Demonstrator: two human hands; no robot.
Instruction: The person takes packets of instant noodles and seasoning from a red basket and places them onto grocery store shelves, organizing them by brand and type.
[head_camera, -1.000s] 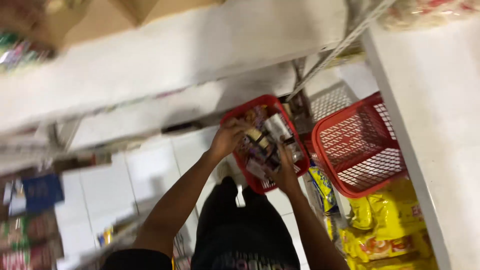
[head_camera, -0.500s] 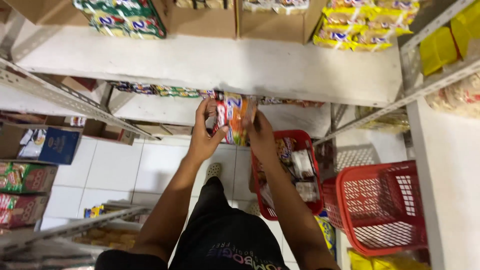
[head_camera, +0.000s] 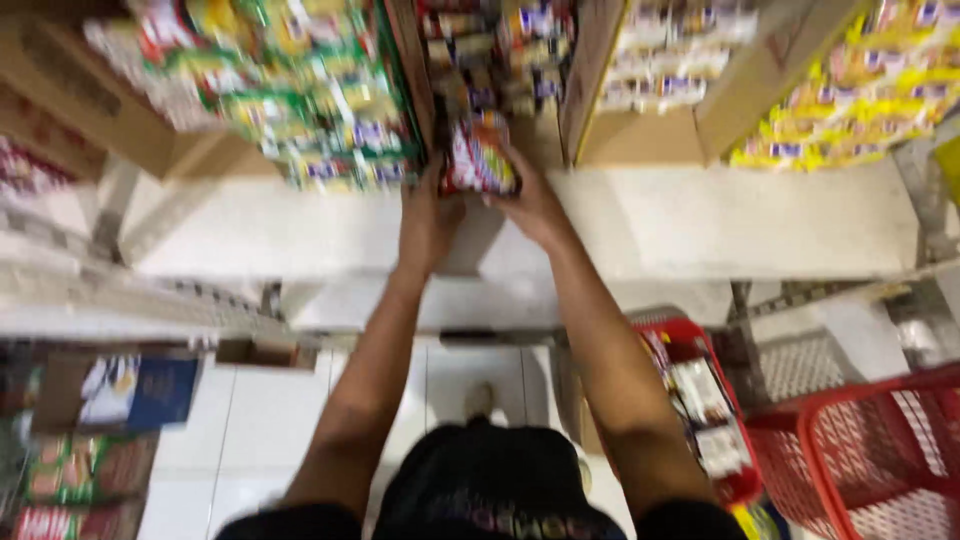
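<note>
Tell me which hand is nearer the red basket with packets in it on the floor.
Right. The right hand is up at the shelf, on the red basket's side; the left hand is beside it, farther over.

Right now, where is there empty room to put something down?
The white shelf ledge right of both hands is bare. So is the white tile floor between the low boxes. The cartons above are packed, and the red basket is crowded.

White shelf (head_camera: 700, 225) under cardboard boxes (head_camera: 640, 130) (snack packets inside)
</note>
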